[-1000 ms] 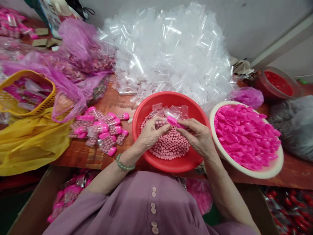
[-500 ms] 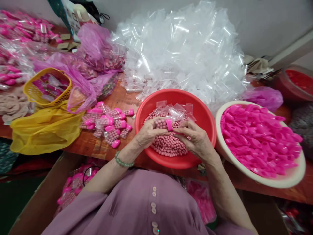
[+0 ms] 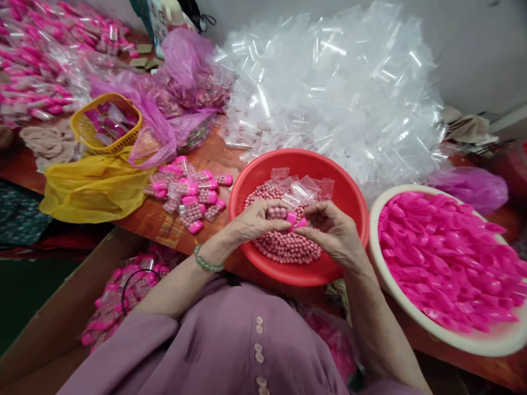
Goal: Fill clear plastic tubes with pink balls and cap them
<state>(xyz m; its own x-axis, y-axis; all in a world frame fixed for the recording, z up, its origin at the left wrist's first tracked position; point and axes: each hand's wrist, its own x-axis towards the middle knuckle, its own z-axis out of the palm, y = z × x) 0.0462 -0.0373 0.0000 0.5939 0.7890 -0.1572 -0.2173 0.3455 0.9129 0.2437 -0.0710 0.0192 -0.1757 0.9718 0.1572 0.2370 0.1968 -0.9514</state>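
**Pink cap (image 3: 292,219) held over red basin (image 3: 348,192)**

The left hand (image 3: 261,220) grips a beaded tube (image 3: 277,213); the right hand (image 3: 334,229) pinches the pink cap at its end. Pink beads (image 3: 286,248) fill part of the red basin, at the tabletop's (image 3: 220,156) front edge. Right of it sits a cream basin (image 3: 375,241); capped tubes (image 3: 189,192) lie left, clear sleeves (image 3: 329,93) behind.

Moderate, fairly even indoor light, cool on the grey wall (image 3: 465,60); the lamp itself is out of view. Hard white glints streak the clear sleeves (image 3: 329,93) at the far middle, whose centre washes into haze. Small highlights dot the pink caps (image 3: 440,263) at right. Deep shadow fills the space under the table (image 3: 214,156) at near left. Wide-angle stretching bends the edges, and the far right corner looks soft and smeared.
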